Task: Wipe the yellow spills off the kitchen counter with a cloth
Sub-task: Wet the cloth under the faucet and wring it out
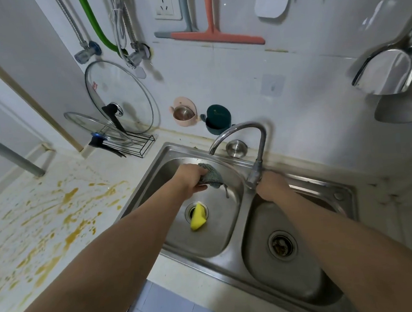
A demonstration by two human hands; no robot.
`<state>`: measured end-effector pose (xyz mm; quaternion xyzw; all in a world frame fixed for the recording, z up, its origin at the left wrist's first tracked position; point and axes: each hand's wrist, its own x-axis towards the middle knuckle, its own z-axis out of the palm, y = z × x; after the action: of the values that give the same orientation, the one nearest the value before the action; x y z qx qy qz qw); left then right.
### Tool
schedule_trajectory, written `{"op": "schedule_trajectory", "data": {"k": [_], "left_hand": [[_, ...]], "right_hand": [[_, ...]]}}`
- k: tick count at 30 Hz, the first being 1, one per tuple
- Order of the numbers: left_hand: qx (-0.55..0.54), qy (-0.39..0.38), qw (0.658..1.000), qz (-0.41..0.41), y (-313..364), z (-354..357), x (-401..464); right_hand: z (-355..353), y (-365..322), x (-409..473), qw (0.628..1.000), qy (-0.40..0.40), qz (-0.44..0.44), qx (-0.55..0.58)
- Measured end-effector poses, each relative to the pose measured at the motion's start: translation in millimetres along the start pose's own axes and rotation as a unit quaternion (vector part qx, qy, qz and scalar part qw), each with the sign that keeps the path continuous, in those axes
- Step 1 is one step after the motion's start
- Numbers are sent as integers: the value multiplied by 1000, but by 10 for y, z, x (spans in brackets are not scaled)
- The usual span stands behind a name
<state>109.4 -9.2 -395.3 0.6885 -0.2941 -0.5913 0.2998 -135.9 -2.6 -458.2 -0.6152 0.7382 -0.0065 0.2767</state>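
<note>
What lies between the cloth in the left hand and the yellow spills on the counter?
Nothing visible blocks it. The left hand grips the cloth over the left sink basin; only the basin's rim separates it from the spills on the counter.

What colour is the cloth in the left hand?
Grey-green, with a mesh-like weave; the head view shows the cloth gripped by the left hand over the sink.

hands (192, 178) 2 | sink basins (220, 242) 2 | glass lids (120, 96) 2 | cloth (211, 177) 1 | yellow sponge (197, 217) 1 | tap (253, 147) 1 | wall squeegees (216, 37) 2
</note>
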Motion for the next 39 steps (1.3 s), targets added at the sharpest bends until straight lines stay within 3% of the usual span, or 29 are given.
{"op": "schedule_trajectory", "data": {"k": [11,18,29,34,39], "left_hand": [[2,-2,1000,31,14,52,32],[129,40,987,87,18,32,137],[176,34,971,155,11,-174,125],[191,57,963,179,-57,-104,121],[177,31,969,170,-79,-73,160]], "right_hand": [[-58,-254,-38,999,-29,23,0],[-136,-1029,-81,971,-40,-143,190],[-136,-1306,121,958,-60,-218,179],[-119,-1254,106,963,-42,-203,172],[-124,-1192,85,965,-41,-201,161]]}}
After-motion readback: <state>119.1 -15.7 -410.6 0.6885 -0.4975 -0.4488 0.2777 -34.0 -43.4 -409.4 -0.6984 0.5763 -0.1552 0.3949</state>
